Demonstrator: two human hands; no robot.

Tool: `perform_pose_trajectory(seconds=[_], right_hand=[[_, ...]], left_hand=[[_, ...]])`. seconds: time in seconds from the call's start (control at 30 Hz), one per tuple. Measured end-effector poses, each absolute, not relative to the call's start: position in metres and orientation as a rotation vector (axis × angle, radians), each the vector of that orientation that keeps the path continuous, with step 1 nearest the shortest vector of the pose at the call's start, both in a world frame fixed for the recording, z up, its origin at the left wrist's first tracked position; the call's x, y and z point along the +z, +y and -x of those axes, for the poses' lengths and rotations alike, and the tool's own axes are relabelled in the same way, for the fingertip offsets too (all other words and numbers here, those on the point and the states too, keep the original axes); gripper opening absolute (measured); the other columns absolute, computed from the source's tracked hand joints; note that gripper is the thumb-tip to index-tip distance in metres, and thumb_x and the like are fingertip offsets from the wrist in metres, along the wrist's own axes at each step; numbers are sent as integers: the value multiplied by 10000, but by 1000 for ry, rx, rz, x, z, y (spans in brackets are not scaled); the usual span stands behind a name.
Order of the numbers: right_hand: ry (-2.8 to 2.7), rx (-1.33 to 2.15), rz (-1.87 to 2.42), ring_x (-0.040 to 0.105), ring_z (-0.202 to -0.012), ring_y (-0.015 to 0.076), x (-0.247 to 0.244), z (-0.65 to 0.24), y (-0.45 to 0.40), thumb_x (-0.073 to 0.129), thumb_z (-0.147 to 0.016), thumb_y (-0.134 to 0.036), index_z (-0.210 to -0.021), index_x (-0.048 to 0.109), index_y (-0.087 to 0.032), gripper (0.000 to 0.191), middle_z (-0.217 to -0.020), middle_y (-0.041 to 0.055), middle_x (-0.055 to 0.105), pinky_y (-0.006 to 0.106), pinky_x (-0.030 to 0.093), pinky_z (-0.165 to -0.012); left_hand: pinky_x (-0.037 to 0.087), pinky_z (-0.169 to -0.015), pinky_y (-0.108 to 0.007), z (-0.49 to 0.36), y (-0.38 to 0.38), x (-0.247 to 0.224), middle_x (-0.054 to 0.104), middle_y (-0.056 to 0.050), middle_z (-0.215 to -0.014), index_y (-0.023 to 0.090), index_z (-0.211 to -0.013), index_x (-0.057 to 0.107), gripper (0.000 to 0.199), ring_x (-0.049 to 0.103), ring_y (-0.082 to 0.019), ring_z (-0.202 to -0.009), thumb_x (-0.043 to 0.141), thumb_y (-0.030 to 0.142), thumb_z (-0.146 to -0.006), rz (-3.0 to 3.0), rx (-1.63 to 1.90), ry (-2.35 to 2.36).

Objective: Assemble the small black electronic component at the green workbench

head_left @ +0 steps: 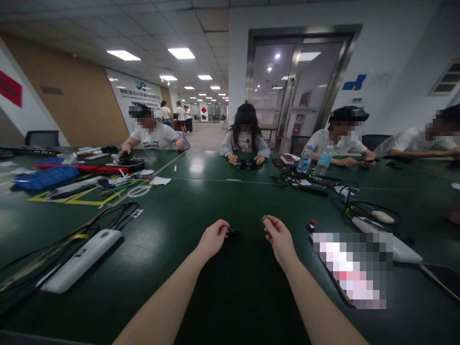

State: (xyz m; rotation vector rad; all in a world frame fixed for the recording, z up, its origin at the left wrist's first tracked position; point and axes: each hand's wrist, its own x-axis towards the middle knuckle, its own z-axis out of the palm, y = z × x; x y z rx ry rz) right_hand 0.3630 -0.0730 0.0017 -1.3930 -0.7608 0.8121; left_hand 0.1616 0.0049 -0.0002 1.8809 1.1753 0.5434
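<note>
Just above the green table, my left hand has its fingers pressed together at the left end of a small black object. What that object is cannot be made out. To the right of it and apart from it, my right hand is raised a little, with thumb and forefinger pinched on a tiny greyish piece. A small red and black item lies on the table to the right of my right hand.
White power strips lie at the left and right, with cables. A pixelated tablet-like device rests near my right forearm. Farther back are a blue tray, water bottles and several seated people, one opposite.
</note>
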Motion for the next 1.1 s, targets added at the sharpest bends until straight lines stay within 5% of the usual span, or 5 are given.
perform_pose_trajectory(seconds=[0.27, 0.63, 1.1], right_hand=[[-1221, 808, 1454, 570, -848, 162, 8, -330, -72, 582, -695, -296, -933, 579, -204, 255, -911, 20, 633, 312, 429, -758], [-1413, 795, 1523, 554, -777, 164, 11, -318, -72, 560, -705, -359, -911, 611, -252, 237, -819, -8, 613, 306, 425, -689], [-1192, 878, 1519, 552, -836, 182, 12, -338, -80, 486, -760, -388, -991, 568, -253, 280, -922, 16, 593, 314, 445, -695]], left_hand=[[418, -732, -263, -164, 0, 9, 598, -23, -939, 229, -979, 573, 354, 546, -147, -818, 355, 436, -791, -2025, 602, 1107], [412, -785, -277, -165, -6, 20, 583, -38, -1032, 231, -1017, 593, 349, 535, -167, -904, 459, 399, -743, -2032, 510, 1038], [407, -666, -257, -134, 20, 12, 619, -24, -840, 204, -879, 567, 259, 562, -158, -758, 397, 365, -768, -2132, 455, 1283]])
